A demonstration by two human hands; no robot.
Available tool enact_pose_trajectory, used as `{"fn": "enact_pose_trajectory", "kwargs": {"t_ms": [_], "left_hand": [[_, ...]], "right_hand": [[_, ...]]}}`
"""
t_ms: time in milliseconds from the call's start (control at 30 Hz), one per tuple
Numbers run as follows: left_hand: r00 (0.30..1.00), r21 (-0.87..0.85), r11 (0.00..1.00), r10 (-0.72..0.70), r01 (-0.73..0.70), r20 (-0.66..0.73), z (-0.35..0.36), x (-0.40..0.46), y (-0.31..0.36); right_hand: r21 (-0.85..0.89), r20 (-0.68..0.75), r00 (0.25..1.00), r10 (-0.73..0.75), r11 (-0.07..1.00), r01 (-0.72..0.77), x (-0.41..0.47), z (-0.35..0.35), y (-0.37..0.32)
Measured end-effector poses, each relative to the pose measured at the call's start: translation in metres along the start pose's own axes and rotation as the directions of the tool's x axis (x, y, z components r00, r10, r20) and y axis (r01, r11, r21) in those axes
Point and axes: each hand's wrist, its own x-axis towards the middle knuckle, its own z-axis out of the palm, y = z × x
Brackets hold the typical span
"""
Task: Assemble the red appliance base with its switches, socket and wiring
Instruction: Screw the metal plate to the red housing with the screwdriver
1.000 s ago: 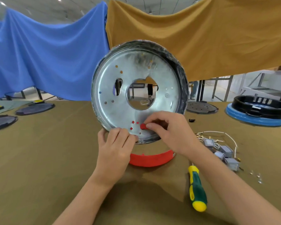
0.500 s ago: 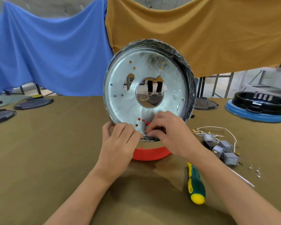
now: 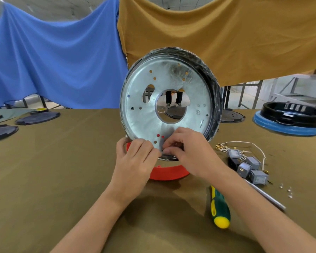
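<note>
step: we judge we're fitting a small part into the lower holes of the metal plate; no wiring or switches on yet, so early in the build.
base: red appliance base sits on the table under our hands, only its front rim showing; plate stands on edge on top of it, tilted up toward us, red visible through a few of its lower holes.
left hand: fingers curled over the plate's bottom rim, bracing it upright.
right hand: fingertips pinched tight at the plate's lower edge, just beside the left fingers. Whatever they pinch is hidden; we can't tell what it is.
switches: grey switch blocks with white wiring lie in a heap to the right of the base, untouched.
tools: screwdriver near the right forearm; small screws further right.
next: we'd keep the left brace firm and push square into the hole, else the plate can tip or slide off the rim. After that, reach for the switches.
</note>
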Motion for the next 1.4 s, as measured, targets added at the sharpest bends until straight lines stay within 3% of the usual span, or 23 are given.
{"fn": "enact_pose_trajectory", "kwargs": {"t_ms": [767, 933, 1100, 1167, 1267, 1400], "left_hand": [[0.999, -0.057, 0.998, -0.019, 0.021, 0.034, -0.006, 0.003, 0.004], [0.99, -0.12, 0.985, -0.119, 0.127, 0.069, -0.005, 0.0, 0.001], [0.968, -0.169, 0.957, -0.217, 0.237, 0.127, -0.005, -0.001, -0.006], [0.957, -0.189, 0.944, -0.245, 0.272, 0.154, -0.007, 0.0, -0.007], [0.95, -0.224, 0.93, -0.253, 0.291, 0.183, -0.011, 0.002, -0.008], [0.957, -0.248, 0.932, -0.223, 0.266, 0.187, -0.013, 0.004, -0.007]], "right_hand": [[0.054, -0.088, 0.994, 0.057, 0.997, -0.053, -0.002, 0.003, 0.001], [-0.079, -0.013, 0.994, -0.104, 0.992, 0.103, -0.002, 0.0, 0.001], [-0.085, -0.072, 0.975, -0.212, 0.975, 0.206, -0.003, -0.011, 0.003], [-0.154, -0.011, 0.964, -0.266, 0.953, 0.261, -0.005, -0.011, 0.005], [-0.33, 0.076, 0.951, -0.301, 0.892, 0.309, -0.006, -0.001, 0.007], [-0.37, 0.048, 0.947, -0.317, 0.875, 0.311, -0.002, 0.006, 0.01]]}}
